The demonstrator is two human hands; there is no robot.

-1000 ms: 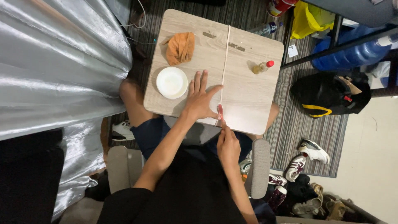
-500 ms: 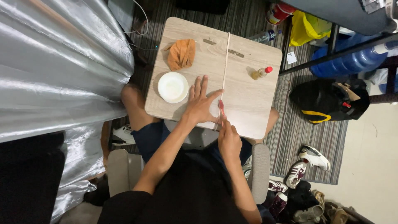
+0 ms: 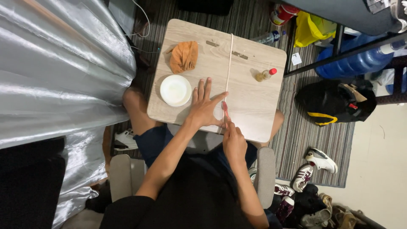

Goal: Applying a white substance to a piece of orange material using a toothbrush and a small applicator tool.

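My left hand lies flat, fingers spread, on the light wooden folding table, just left of its centre seam. Right beside it, my right hand pinches a small red-tipped object whose tip rests on the tabletop at the seam. A round white plate sits left of my left hand. Beyond the plate lies a crumpled orange cloth. A small bottle with a red cap lies on the right half of the table.
Silver sheeting hangs along the left. A black and yellow bag, blue water jugs and a yellow bag stand to the right on a striped rug. Several shoes lie at lower right. I sit on a grey chair.
The view has shifted slightly. Both hands stay at the table's near edge, the right hand still holding the small red-tipped object at the seam.
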